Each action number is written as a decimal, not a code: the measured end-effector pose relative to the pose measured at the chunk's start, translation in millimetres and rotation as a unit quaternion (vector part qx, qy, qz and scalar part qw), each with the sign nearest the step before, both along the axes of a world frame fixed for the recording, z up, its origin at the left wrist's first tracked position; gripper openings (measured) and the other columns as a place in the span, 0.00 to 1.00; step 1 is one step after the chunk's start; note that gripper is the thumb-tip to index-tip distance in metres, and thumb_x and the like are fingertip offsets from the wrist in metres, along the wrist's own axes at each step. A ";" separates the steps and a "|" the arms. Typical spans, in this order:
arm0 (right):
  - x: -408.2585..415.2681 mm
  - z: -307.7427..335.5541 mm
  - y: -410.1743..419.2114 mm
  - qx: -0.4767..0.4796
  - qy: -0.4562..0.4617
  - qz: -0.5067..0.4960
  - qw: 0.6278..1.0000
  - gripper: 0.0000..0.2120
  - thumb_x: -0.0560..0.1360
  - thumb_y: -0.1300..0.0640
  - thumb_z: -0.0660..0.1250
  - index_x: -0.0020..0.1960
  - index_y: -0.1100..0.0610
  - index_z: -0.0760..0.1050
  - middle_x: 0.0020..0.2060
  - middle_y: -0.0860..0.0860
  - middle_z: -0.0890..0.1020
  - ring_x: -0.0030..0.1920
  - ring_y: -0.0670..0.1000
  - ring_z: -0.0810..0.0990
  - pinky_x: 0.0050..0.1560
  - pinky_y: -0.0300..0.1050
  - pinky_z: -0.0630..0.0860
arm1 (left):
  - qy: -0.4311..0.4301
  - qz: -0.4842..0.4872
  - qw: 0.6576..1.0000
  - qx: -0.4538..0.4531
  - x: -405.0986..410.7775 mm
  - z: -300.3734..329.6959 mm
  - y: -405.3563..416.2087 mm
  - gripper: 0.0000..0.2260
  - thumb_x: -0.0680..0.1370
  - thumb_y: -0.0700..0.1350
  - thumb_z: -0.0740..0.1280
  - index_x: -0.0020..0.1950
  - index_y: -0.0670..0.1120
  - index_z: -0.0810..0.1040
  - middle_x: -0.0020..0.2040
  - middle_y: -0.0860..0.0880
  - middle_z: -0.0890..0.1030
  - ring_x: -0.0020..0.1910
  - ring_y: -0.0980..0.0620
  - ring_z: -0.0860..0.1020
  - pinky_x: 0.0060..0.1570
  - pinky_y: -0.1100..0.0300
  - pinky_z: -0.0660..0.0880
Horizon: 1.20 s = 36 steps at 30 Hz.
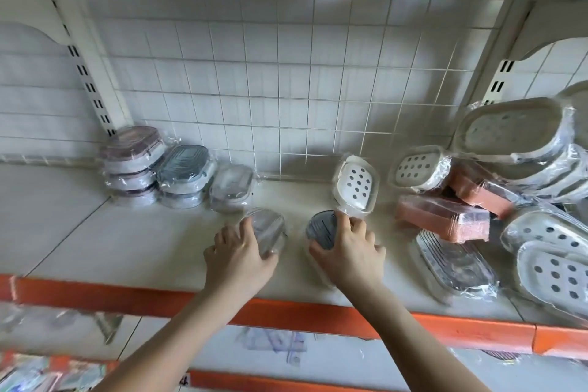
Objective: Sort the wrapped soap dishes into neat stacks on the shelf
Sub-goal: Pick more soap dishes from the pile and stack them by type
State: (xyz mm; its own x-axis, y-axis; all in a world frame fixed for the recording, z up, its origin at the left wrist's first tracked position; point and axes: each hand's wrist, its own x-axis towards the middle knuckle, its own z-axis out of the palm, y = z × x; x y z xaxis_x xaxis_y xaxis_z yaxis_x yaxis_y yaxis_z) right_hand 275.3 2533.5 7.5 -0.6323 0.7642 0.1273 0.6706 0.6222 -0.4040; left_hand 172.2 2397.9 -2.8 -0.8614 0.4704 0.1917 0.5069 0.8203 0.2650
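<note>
digit 4, lower shelf edge (186, 380)

Cream shelf (79, 232) with an orange front edge, backed by a white wire grid. At back left, a stack of purple-lidded dishes (132, 165), a stack of blue-grey dishes (184, 175) just beside it, then a single clear-wrapped dish (231, 188); mid-shelf, a clear dish (269, 229) and a dark-grated dish (321, 229), each under a hand. To the right, a white perforated dish (355, 183) tilted up, two salmon boxes (442, 216), a ribbed dish (455, 261) near the front, and a jumbled heap of white perforated dishes (547, 169).
</note>
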 end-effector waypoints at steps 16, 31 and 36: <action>18.2 -17.4 -0.5 0.044 -0.017 0.050 0.998 0.39 0.64 0.32 0.52 0.69 0.51 0.68 0.58 0.55 0.76 0.56 0.60 0.74 0.56 0.52 0.72 | 0.010 0.021 1.000 -0.009 -9.4 5.5 9.0 0.37 0.70 0.66 0.61 0.69 0.41 0.64 0.62 0.43 0.71 0.62 0.43 0.70 0.55 0.52 0.70; -30.0 -16.1 -53.0 0.055 0.003 0.029 0.998 0.42 0.62 0.29 0.44 0.68 0.50 0.66 0.60 0.52 0.72 0.60 0.57 0.71 0.59 0.50 0.69 | 0.031 0.018 0.999 -0.040 -47.9 11.5 -55.5 0.38 0.62 0.64 0.59 0.56 0.33 0.78 0.40 0.38 0.79 0.39 0.38 0.79 0.34 0.49 0.75; -51.2 -19.7 -64.1 0.067 -0.025 0.007 0.997 0.30 0.71 0.34 0.61 0.65 0.53 0.68 0.58 0.54 0.73 0.59 0.59 0.72 0.57 0.52 0.69 | 0.002 0.030 0.999 -0.042 -68.9 7.9 -80.3 0.39 0.62 0.65 0.56 0.56 0.34 0.78 0.42 0.38 0.80 0.40 0.38 0.79 0.35 0.49 0.76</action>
State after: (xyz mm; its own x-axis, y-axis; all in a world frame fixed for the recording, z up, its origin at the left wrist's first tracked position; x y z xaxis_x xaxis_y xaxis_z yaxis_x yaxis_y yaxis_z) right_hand 224.2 2469.5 -12.3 -0.6508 0.7336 0.1957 0.6791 0.6777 -0.2822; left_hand 103.3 2317.6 5.1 -0.8878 0.4326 0.1573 0.4572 0.8683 0.1922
